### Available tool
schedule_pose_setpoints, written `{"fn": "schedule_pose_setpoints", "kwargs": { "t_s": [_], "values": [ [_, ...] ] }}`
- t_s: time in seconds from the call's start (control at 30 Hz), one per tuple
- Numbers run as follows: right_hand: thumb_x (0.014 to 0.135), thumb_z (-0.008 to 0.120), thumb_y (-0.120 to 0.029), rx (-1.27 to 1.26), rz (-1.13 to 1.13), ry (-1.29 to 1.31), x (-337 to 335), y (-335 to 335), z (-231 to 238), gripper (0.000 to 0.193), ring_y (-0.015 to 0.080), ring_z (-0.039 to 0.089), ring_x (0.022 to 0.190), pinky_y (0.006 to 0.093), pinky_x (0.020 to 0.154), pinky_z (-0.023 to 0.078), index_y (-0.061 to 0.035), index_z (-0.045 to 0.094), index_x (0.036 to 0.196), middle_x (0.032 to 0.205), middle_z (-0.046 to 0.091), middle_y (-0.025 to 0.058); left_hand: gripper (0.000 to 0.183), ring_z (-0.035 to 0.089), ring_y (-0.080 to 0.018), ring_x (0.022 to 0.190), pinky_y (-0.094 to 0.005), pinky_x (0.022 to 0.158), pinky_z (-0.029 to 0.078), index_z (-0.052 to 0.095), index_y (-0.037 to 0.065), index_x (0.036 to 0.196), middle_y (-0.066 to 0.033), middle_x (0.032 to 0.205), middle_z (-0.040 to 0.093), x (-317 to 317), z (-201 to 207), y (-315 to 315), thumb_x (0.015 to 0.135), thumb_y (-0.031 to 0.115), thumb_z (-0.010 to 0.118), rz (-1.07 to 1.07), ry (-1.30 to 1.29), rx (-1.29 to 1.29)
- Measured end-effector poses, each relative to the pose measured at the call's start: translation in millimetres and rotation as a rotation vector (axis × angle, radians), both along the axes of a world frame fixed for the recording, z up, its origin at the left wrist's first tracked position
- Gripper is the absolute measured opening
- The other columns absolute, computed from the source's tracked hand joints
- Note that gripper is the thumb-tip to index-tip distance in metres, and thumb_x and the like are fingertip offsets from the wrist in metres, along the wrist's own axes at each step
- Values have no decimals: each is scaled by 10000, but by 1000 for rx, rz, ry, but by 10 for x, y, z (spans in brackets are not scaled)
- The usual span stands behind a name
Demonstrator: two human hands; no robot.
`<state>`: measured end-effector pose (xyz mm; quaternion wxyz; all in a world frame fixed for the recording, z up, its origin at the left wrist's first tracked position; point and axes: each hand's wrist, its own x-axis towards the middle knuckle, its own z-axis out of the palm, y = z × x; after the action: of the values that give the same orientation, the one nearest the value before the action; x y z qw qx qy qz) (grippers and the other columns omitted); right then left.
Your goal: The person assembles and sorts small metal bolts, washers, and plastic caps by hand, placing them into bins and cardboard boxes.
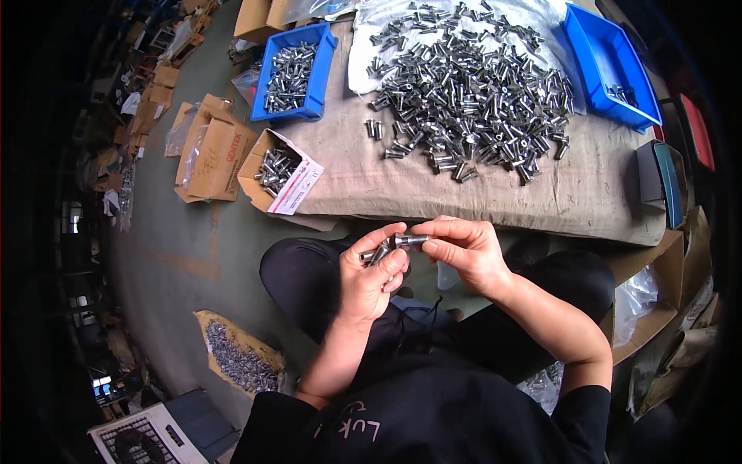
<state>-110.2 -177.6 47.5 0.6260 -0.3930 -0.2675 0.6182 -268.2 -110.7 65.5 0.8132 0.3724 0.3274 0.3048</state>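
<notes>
In front of my lap, my left hand [365, 288] is closed around a few shiny metal bolts [379, 253]. My right hand [481, 261] pinches the end of one bolt [410, 240] between thumb and fingertips. That bolt lies roughly level, its wider end against the fingers of my left hand. Fingers hide part of the held pieces, so their number cannot be told. Beyond both hands, a large heap of similar bolts [471, 100] spreads over a cloth-covered table [464, 199], partly on a white sheet [362, 58].
A blue bin [322, 85] of bolts stands at the table's left, near an open carton [251, 166] holding more. Another blue bin [595, 50] at the right has a few pieces inside. Cardboard boxes [216, 158] and a tray of small metal parts [239, 359] sit on the left floor.
</notes>
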Motion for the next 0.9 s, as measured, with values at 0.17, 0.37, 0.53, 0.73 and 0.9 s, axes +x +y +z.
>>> {"fn": "schedule_pose_setpoints", "kwargs": {
  "t_s": [0.17,0.37,0.53,0.73,0.9],
  "values": [
    [789,583,19,102,-41,-102,-8,-4,-2,239,81,539,815,208,730,449,8,600,1026,903,582,40,331,495,-91,609,-155,406,330,511,-35,1102,-89,760,560,4,-4,6,802,71,600,-4,-5,-22],
    [791,594,-6,8,-47,38,-32,9,9,226,89,551,790,207,727,454,13,596,1016,907,594,40,322,509,-77,624,-149,406,323,524,-31,1095,-68,839,577,5,1,0,784,6,602,19,-31,-59],
    [804,601,-57,-69,11,121,2,18,-92,205,82,551,752,209,681,450,20,599,994,873,607,47,324,507,-64,606,-147,408,324,521,-32,1098,-67,842,579,-6,6,-6,782,-23,588,31,4,14],
    [782,607,-16,60,-55,-2,-17,17,-103,212,79,536,795,196,707,437,3,605,993,888,577,18,323,510,-59,611,-146,405,323,521,-26,1104,-66,837,577,25,34,-22,788,-20,583,41,13,-14],
    [751,630,2,58,-109,48,-51,22,-52,222,84,504,741,207,658,424,-1,609,972,849,548,8,318,514,-62,615,-147,402,325,521,-24,1104,-66,837,577,17,9,-13,791,-13,582,26,-9,-18]
  ]
}}
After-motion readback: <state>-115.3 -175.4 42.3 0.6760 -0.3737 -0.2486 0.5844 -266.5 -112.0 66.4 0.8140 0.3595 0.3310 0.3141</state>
